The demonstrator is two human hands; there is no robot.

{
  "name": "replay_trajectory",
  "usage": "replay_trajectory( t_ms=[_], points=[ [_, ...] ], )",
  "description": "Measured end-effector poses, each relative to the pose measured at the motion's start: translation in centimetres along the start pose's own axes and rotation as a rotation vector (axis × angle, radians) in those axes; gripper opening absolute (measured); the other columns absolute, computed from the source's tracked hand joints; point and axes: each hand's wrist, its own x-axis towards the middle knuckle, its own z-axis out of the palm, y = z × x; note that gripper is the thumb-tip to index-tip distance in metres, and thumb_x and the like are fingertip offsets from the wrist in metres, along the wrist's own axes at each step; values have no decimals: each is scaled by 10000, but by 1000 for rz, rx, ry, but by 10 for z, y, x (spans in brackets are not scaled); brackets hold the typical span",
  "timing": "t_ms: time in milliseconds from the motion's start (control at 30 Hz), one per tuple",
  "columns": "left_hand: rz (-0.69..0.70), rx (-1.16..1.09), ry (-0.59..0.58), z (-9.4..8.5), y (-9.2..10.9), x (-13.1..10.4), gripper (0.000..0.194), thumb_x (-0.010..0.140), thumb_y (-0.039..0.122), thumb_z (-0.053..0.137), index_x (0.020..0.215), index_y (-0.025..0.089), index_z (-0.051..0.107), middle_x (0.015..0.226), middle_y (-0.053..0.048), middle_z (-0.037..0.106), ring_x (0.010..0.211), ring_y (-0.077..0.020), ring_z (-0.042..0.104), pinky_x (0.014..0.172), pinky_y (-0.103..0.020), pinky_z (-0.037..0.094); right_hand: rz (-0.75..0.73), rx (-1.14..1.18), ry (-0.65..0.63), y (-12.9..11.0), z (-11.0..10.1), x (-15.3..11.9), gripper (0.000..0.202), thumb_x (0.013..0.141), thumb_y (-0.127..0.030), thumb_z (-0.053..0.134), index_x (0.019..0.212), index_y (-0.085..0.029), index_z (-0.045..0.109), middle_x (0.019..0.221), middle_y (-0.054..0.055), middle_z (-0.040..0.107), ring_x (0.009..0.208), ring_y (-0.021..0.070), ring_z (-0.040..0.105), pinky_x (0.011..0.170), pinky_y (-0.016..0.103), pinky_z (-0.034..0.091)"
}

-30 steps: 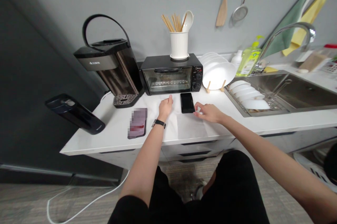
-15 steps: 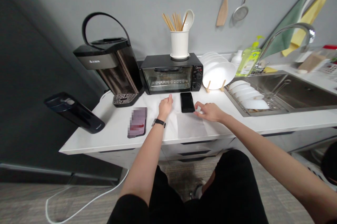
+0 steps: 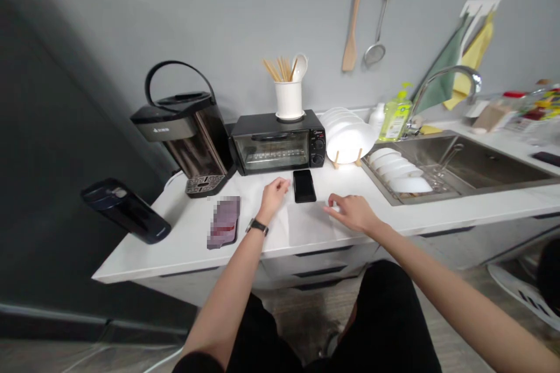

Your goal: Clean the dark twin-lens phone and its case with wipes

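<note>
A black phone (image 3: pixel 304 186) lies on the white counter in front of the toaster oven, between my two hands. My left hand (image 3: pixel 275 193), with a watch at the wrist, is just left of the phone, its fingers curled together; whether they hold anything is too small to tell. To the right of the phone and a little nearer to me is my right hand (image 3: pixel 349 209), thumb and index finger apart, holding nothing. A thin, pale, see-through sheet (image 3: pixel 310 225) lies below the phone. Another phone, purple and partly blurred (image 3: pixel 224 222), rests further left.
Behind stand a water dispenser (image 3: pixel 192 139), a toaster oven (image 3: pixel 277 148) with a chopstick holder (image 3: pixel 289 100), and plates (image 3: pixel 350 142) in a rack. At left a dark bottle (image 3: pixel 131 212) appears tilted. A sink (image 3: pixel 476 157) with bowls (image 3: pixel 400 171) is at right.
The view has shifted, and the counter appears lower. My right hand has drawn away from the black phone, toward me and to the right. My left hand stays beside the phone.
</note>
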Motion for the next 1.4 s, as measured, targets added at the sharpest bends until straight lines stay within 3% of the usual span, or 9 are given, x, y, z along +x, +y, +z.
replay_trajectory(
  t_ms=[100, 233, 333, 533, 733, 833, 967, 1167, 1400],
  points=[
    [294, -95, -197, 3, 37, -46, 291, 917, 496, 682, 849, 214, 687, 820, -24, 709, 804, -180, 652, 778, -291, 508, 22, 163, -8, -3, -4, -32, 510, 1047, -652, 338, 1083, -269, 673, 766, 38, 743, 736, 238, 695, 649, 295, 315],
    [605, -21, -300, 8, 79, -98, 183, 910, 422, 741, 919, 253, 671, 854, -25, 680, 847, -205, 627, 795, -345, 514, -17, 322, -26, -14, -2, -60, 552, 1021, -695, 351, 996, -265, 697, 773, 56, 742, 740, 246, 683, 649, 304, 314],
    [682, 12, -372, 15, 95, -110, 118, 942, 333, 707, 922, 245, 630, 863, -21, 675, 850, -201, 629, 770, -338, 519, -45, 391, -5, -20, 3, -66, 595, 1012, -719, 335, 902, -245, 677, 792, 73, 738, 732, 244, 668, 649, 305, 307],
    [699, 120, -385, 24, 97, -113, 135, 931, 220, 705, 988, 261, 590, 936, -23, 675, 904, -219, 650, 804, -358, 549, -53, 565, 35, -27, 16, -64, 638, 979, -758, 333, 705, -223, 548, 622, 28, 584, 605, 189, 530, 620, 301, 300],
    [520, 108, -214, 11, 66, -101, 536, 897, 444, 749, 1348, 291, 502, 1157, -69, 636, 1010, -238, 658, 909, -388, 559, -3, 1118, 297, -9, 14, -33, 580, 1001, -727, 246, 800, -242, 492, 544, -49, 410, 520, 155, 397, 594, 298, 392],
    [401, 146, -56, 6, 23, -86, 352, 1004, 396, 585, 1324, 263, 526, 1185, -83, 625, 1076, -242, 643, 1000, -428, 526, 21, 1063, 409, 18, 25, 8, 531, 1013, -684, 285, 837, -241, 518, 695, -12, 521, 667, 176, 521, 721, 314, 464],
    [316, 70, -17, 5, -17, -75, 335, 1041, 373, 503, 1349, 242, 507, 1257, -100, 602, 1166, -233, 619, 1071, -438, 497, 95, 897, 459, 51, 55, 68, 521, 890, -766, 447, 918, -249, 498, 821, 13, 566, 758, 205, 553, 733, 337, 487],
    [262, -1, -1, 9, -19, -73, 336, 1060, 398, 453, 1347, 230, 501, 1291, -114, 589, 1190, -228, 603, 1106, -441, 472, 186, 719, 513, 77, 87, 122, 486, 916, -715, 420, 968, -238, 502, 885, 80, 613, 850, 268, 565, 825, 421, 473],
    [227, -13, -1, 9, -22, -72, 320, 1062, 399, 452, 1311, 218, 540, 1259, -115, 614, 1190, -237, 606, 1098, -456, 477, 244, 482, 514, 80, 98, 136, 468, 952, -610, 471, 1092, -171, 551, 1048, 189, 649, 1019, 352, 581, 941, 499, 451]
  ],
)
